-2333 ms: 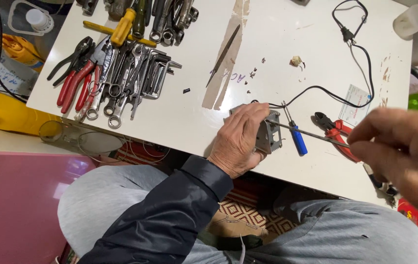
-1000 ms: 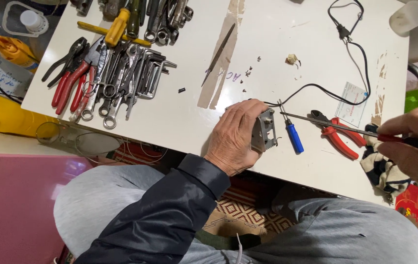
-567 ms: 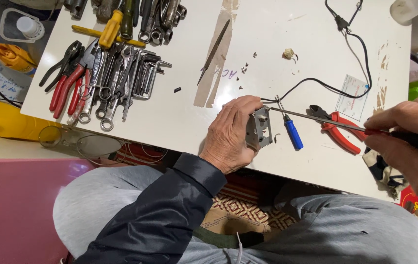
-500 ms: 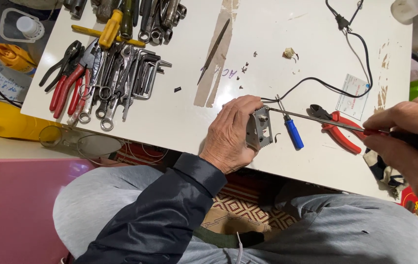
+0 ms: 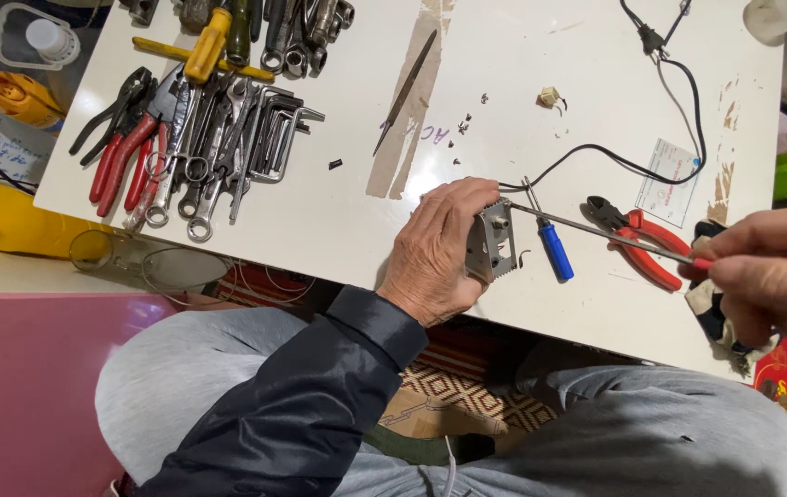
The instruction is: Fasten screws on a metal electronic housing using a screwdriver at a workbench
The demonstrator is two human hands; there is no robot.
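A small grey metal switch box [image 5: 492, 241] sits at the near edge of the white tabletop [image 5: 338, 212], clamped by the left hand [image 5: 437, 248], fingers wrapped around its side. The right hand [image 5: 770, 276] pinches the red handle of a long screwdriver [image 5: 596, 232], tip set against the box's top: a screw is apparently being worked, and the blade likely needs to stay seated and square. A blue-handled screwdriver [image 5: 551, 247] and red cutters [image 5: 637, 241] lie just beside, under the shaft. A black cable [image 5: 632, 166] loops away behind; wrenches and pliers [image 5: 200, 129] lie well apart.
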